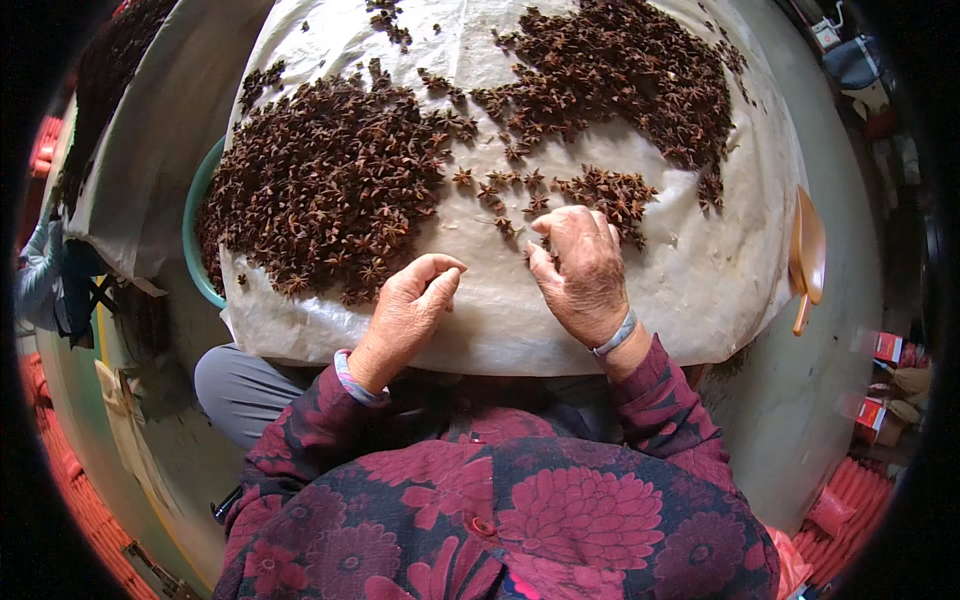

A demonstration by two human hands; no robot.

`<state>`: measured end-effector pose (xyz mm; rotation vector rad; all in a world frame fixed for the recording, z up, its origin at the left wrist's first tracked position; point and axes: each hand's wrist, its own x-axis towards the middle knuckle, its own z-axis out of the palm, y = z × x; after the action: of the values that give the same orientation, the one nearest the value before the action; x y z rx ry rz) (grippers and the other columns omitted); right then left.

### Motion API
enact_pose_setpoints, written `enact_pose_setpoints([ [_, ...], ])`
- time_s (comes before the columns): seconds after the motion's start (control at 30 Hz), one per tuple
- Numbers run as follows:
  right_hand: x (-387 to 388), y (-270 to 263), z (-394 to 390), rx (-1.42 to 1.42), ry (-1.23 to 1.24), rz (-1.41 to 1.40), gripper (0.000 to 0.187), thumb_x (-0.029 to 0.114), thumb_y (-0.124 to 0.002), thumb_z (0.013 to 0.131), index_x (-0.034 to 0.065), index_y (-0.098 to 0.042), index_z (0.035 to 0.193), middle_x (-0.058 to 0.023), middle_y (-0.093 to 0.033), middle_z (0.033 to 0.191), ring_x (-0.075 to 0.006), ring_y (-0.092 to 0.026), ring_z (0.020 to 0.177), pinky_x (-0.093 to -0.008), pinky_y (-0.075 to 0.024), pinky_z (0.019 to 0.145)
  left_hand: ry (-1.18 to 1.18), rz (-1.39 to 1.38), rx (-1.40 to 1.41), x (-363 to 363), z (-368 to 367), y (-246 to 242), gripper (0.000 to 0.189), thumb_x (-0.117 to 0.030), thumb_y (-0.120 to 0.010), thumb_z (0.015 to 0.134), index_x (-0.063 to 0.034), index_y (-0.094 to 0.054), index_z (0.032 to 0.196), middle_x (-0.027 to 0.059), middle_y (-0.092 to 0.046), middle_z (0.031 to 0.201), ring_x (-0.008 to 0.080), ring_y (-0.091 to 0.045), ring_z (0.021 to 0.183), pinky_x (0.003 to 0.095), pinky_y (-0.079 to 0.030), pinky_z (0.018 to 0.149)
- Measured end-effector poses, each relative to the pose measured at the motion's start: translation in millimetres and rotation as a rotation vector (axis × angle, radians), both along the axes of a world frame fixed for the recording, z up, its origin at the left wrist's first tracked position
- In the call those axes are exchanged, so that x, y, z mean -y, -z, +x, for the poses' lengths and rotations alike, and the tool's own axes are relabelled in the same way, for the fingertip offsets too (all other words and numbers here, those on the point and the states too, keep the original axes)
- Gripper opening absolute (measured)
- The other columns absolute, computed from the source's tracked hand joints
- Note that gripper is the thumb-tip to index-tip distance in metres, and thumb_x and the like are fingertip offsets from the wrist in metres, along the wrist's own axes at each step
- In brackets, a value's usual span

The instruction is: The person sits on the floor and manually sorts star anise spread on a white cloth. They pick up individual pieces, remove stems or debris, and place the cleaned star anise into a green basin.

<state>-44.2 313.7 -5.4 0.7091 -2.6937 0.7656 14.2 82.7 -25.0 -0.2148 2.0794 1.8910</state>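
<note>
Dried star anise lies in a large heap (322,180) at the left of a table spread with a whitish plastic sheet (480,330). A second heap (622,67) lies at the upper right, and a smaller cluster (611,196) sits just beyond my right hand. My left hand (420,307) is over the sheet by the left heap's near edge, thumb and forefinger close together; whether something small is between them cannot be told. My right hand (581,270) has curled fingers over the sheet, with dark star anise partly hidden under them. A few loose star anise (491,195) lie between the heaps.
A green basin (201,225) stands under the table's left edge, holding star anise. An orange scoop (807,255) is at the right edge. Another sheet-covered surface with dark pieces is at the far left. Red bundles (844,499) lie on the floor at the lower right.
</note>
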Motion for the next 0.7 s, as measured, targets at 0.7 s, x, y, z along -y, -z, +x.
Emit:
enact_pose_setpoints([
  [0.7,34.8,8.9,65.0,0.236,-0.142,-0.474,0.009,0.008,-0.073,0.09,0.0032,-0.066,0.093,-0.0106,-0.06,0.092,-0.0253,-0.062,0.09,-0.036,-0.0504,0.08,-0.014,0.329,0.21,-18.2,43.6,-15.8,0.016,-0.019,-0.06,0.103,-0.0086,-0.072,0.105,-0.0026,-0.068,0.08,0.0016,-0.048,0.055,0.0185,-0.037,0.048],
])
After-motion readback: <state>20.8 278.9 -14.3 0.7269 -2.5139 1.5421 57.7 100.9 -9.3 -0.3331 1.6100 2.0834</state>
